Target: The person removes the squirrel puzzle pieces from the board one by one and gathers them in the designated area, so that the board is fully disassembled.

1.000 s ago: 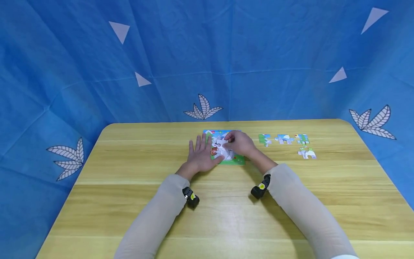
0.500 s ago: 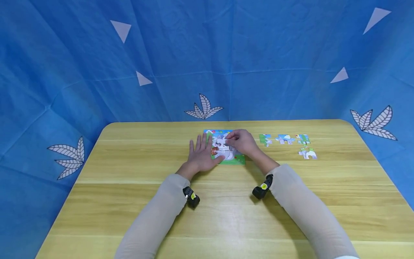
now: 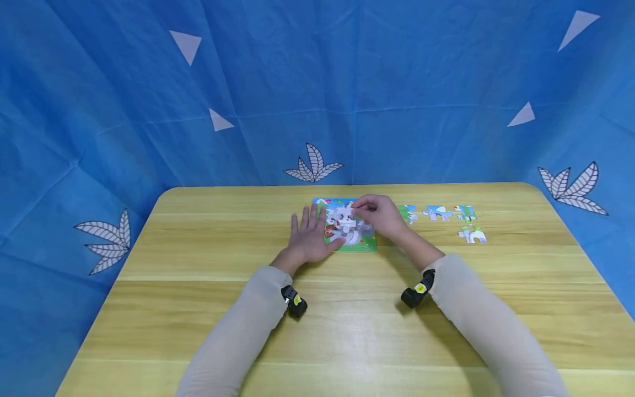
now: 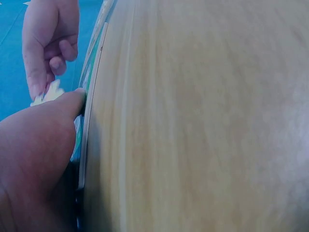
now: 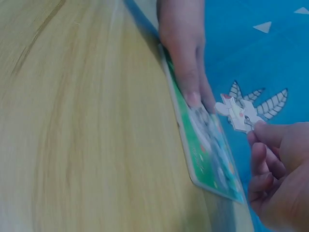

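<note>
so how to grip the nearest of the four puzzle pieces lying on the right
Probably pinch the nearest piece by its left and right edges, from the near side: it lies flat on the table, and another piece sits just beyond its far edge.

Puzzle board (image 3: 368, 247): lower-left corner hidden by left grip (image 3: 308, 242). Left wrist view: held piece (image 4: 48, 95) blurred.

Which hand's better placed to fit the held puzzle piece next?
Right, probably: the right hand already pinches the puzzle piece over the puzzle board. The left hand lies spread at the board's left side, holding no piece, so steadying seems to suit it better.
</note>
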`<state>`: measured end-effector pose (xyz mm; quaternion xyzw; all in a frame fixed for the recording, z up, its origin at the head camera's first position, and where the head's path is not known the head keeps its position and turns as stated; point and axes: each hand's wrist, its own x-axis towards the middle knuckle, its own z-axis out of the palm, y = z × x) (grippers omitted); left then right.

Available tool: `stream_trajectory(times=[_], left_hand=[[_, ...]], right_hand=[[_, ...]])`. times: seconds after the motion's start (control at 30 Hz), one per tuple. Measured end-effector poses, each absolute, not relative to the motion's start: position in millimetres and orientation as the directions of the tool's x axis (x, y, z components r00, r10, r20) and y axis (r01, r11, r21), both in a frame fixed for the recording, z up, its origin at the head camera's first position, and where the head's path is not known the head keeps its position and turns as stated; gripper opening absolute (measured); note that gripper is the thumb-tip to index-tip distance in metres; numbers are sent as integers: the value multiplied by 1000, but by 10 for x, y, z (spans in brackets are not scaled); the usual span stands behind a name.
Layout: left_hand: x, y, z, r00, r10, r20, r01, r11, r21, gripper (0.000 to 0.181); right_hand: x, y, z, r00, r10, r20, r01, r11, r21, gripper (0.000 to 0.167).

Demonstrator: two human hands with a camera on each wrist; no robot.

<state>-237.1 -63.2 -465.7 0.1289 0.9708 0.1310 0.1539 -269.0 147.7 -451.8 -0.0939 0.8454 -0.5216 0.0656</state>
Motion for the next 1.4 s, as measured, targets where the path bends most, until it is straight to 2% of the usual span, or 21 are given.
stream_trajectory(times=[0.23, 0.7, 0.93, 1.2, 1.4], left_hand=[[-2383, -619, -4676, -922, 290, -259, 209, 931, 299, 99], [-2387, -637, -4739, -921, 291, -258, 202, 925, 320, 98], [-2412, -636, -4748, -922, 288, -259, 203, 929, 310, 98], [-2410, -639, -4712, -918, 282, -279, 198, 935, 296, 99], [-2389, -641, -4701, -921, 297, -253, 214, 926, 311, 99]], right_hand=[[-2655, 1828, -4464, -966, -224, -130, 25, 420, -907, 23], [-2422, 2606, -4312, -971, -176, -164, 56, 495, -867, 34], [-2340, 2964, -4262, -962, -140, -233, 128, 522, -843, 44], [-2249, 3249, -4283, -962, -126, -244, 130, 574, -809, 47], [-2251, 3416, -4378, -956, -150, -253, 122, 582, -804, 40]])
